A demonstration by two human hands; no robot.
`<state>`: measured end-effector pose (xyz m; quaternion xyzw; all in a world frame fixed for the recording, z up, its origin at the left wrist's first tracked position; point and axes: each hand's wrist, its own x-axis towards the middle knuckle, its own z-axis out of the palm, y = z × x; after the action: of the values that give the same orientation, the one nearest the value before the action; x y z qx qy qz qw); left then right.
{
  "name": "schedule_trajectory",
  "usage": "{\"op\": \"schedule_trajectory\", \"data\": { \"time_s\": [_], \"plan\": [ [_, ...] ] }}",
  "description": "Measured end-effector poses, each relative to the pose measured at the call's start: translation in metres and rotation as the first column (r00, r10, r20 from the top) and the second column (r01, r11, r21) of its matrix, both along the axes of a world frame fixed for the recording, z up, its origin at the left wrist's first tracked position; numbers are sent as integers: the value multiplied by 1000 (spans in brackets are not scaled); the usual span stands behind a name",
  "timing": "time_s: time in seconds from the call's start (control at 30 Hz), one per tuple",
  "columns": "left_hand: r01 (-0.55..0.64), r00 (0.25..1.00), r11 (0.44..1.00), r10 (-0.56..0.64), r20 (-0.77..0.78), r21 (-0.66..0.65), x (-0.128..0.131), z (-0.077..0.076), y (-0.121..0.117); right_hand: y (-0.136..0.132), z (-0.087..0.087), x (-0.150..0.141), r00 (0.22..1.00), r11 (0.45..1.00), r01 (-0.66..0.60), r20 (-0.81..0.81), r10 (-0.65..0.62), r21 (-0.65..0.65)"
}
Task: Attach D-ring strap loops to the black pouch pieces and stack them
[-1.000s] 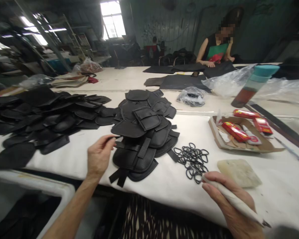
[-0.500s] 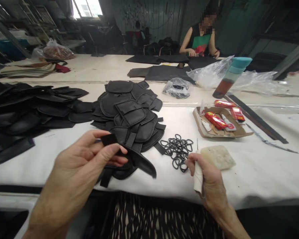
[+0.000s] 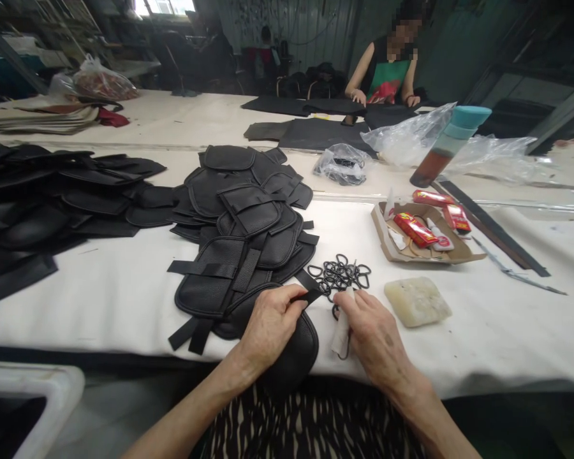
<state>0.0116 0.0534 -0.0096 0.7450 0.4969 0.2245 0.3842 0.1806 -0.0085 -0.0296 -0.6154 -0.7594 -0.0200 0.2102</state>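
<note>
My left hand (image 3: 273, 322) pinches the black strap end of a black leather piece (image 3: 296, 354), whose rounded body hangs over the table's front edge. In my right hand (image 3: 373, 325) is an awl-like tool with a white wrapped handle (image 3: 340, 335); its thin tip points away among a heap of black D-rings (image 3: 337, 274). The strap end lies close to the rings, left of the tool. Beside my left hand a pile of similar black leather pieces with straps (image 3: 210, 274) spreads over the white table.
A yellowish block (image 3: 417, 301) lies right of my right hand. Behind it stands a cardboard tray (image 3: 423, 256) with red boxes. Farther back are a bottle (image 3: 447, 146), plastic bags and black sheets. More black pieces (image 3: 95, 191) lie left. Another person (image 3: 385, 70) works across the table.
My left hand has moved right and down with the leather piece, bringing its strap beside the rings. My right hand has shifted left with the tool, its tip now over the rings.
</note>
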Motion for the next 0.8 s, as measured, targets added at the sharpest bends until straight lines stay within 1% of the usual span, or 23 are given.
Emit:
{"op": "schedule_trajectory", "data": {
  "time_s": [0.13, 0.23, 0.3, 0.37, 0.43, 0.53, 0.6, 0.67, 0.7, 0.8],
  "plan": [
    [75, 988, 989, -56, -146, 130, -2, -1, 0, 1, 1, 2, 1000, 1000, 0, 3, 1, -19],
    [120, 961, 980, -73, -268, 161, -3, 2, 1, 1, 1, 4, 998, 998, 13, -53, -17, -68],
    [115, 962, 981, -70, -263, 158, -4, 4, 3, 0, 1, 7, 994, 995, 30, -99, -40, -100],
    [85, 981, 992, -67, -184, 90, -5, 7, 5, -2, 1, 10, 988, 992, 49, -140, -66, -120],
    [40, 995, 999, -41, -88, -18, -6, 12, 6, -2, 1, 12, 982, 991, 53, -175, -75, -124],
    [-16, 1000, 992, 16, -1, -128, -7, 20, 6, -4, 2, 12, 982, 998, -6, -189, -7, -69],
    [12, 999, 973, -2, 42, -231, -6, 26, 5, -4, 3, 11, 983, 997, -75, -169, 69, -27],
    [70, 994, 927, -35, 101, -369, -5, 29, 3, -5, 5, 10, 986, 992, -125, -118, 122, -22],
    [79, 991, 907, -28, 128, -414, -5, 30, 2, -6, 5, 9, 987, 989, -142, -85, 139, -31],
    [22, 978, 889, 75, 193, -457, -1, 26, 1, -6, 7, 6, 989, 988, -149, -12, 149, -48]
  ]
}}
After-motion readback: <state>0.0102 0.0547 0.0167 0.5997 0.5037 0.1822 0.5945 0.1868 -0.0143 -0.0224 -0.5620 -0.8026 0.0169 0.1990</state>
